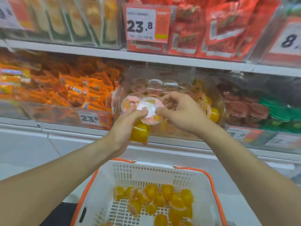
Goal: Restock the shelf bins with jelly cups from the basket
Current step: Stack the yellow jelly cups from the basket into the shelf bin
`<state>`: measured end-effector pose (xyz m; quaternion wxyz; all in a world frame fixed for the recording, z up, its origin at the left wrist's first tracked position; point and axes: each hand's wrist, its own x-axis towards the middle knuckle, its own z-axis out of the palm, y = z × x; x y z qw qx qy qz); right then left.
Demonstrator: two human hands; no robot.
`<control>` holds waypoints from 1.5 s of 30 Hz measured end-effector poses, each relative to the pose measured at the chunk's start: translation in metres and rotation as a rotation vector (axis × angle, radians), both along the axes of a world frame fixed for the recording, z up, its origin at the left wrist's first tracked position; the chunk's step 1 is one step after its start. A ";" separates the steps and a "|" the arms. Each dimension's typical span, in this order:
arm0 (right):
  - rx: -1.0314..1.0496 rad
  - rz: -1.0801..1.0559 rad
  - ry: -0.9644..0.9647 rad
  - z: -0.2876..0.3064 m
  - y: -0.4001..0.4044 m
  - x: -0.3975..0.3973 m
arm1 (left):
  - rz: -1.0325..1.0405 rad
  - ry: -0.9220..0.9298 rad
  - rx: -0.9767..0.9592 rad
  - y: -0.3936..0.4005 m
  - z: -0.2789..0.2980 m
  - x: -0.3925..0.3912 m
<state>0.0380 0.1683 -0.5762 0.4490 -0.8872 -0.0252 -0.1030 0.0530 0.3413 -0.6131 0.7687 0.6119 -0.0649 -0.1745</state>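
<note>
A: Where are the cups?

B: Most lie loose on the floor of the basket (162,173), bunched toward its far side. A few are up in the hands, in front of the clear bin (216,101) on the middle shelf (162,60).

A: Left hand?

B: The left hand (128,126) is curled round a yellow cup (139,133), which hangs below the fist; thumb and forefinger also nip the near rim of the top cup (151,110), lid up. A second lidded cup (128,104) sits just behind, touching it.

A: Right?

B: The right hand (182,111) has fingers bent, thumb and forefinger pinching that top cup's right rim. Rest of the fingers arch over the bin's front edge.

A: Why both on one cup?

B: My guess: left serves as a store, holding several so the basket needs fewer trips; right peels one off to seat it among the cups (154,86) at the bin's back.

A: Arms?

B: Both forearms reach up and inward from the lower corners, wrists meeting at the bin's front left.
</note>
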 end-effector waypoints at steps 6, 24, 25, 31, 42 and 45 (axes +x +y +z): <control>0.079 0.036 -0.080 0.018 -0.015 0.005 | 0.092 -0.150 -0.011 -0.020 0.002 0.012; -0.594 -0.077 -0.080 -0.011 -0.054 0.050 | 0.408 -0.245 0.018 -0.027 0.000 0.029; -0.594 -0.075 -0.079 -0.010 -0.055 0.050 | 0.411 -0.250 0.021 -0.026 0.000 0.029; -0.580 -0.065 -0.089 -0.005 -0.055 0.048 | 0.386 -0.239 0.025 -0.027 0.002 0.028; -0.599 -0.048 -0.045 -0.001 -0.063 0.045 | 0.335 -0.136 -0.119 -0.033 0.003 0.025; -0.564 -0.069 -0.035 -0.002 -0.065 0.045 | 0.350 -0.054 -0.144 -0.035 0.006 0.023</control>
